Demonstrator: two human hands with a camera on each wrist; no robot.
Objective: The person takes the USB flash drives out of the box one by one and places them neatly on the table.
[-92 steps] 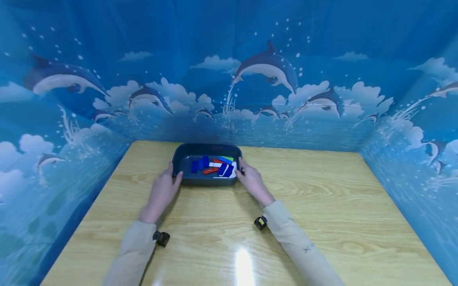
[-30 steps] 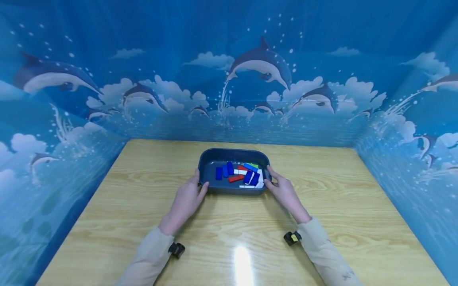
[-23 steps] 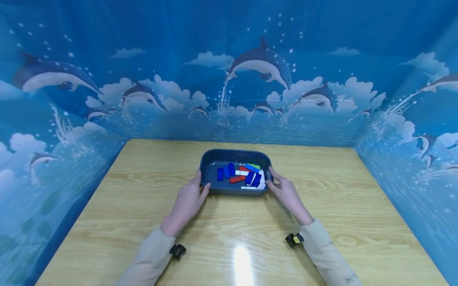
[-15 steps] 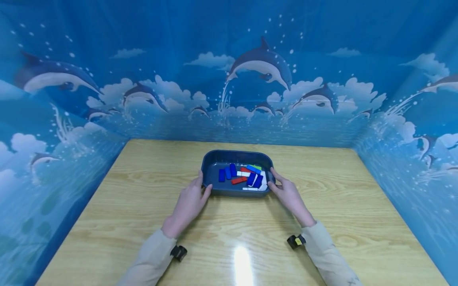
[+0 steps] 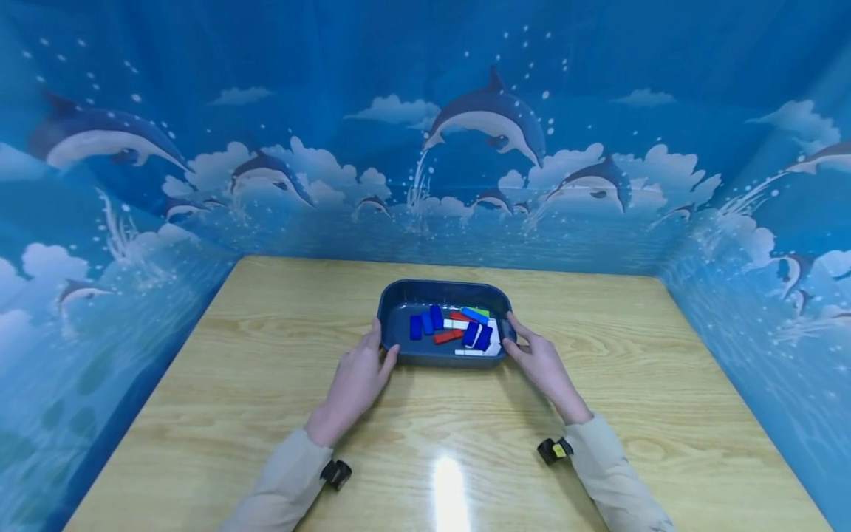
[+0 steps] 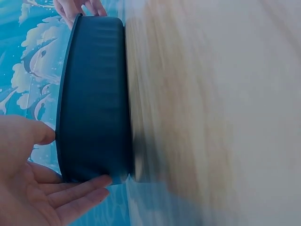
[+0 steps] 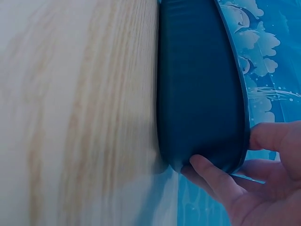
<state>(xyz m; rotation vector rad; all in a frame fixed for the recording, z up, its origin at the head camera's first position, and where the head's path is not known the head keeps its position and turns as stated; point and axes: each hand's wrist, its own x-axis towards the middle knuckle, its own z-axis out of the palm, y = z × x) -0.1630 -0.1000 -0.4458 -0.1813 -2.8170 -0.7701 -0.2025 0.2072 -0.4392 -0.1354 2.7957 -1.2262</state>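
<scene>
A dark, rounded rectangular tray (image 5: 425, 360) sits low at the middle of the table in the head view. My left hand (image 5: 351, 380) grips its left end and my right hand (image 5: 544, 368) its right end. In the left wrist view, my left thumb meets the rim of the tray (image 6: 94, 94) while fingers curl against the outer wall. The right wrist view has my right hand (image 7: 268, 174) pinching the other end the same way. Inside lie several small dark-blue blocks (image 5: 416, 327), red pieces (image 5: 448, 337), white pieces (image 5: 470, 352), a bright-blue piece (image 5: 474, 315) and a partly covered green one.
The wood-grain table (image 5: 631, 369) extends on all sides of the tray. Behind and beside it hangs a blue dolphin-print curtain (image 5: 399, 236). Black wrist cameras (image 5: 336, 474) sit on both light sleeves (image 5: 282, 476).
Since the oldest frame, both hands have moved the tray right and slightly nearer, from the back left to the middle. Over the last second it shifts only a little further right.
</scene>
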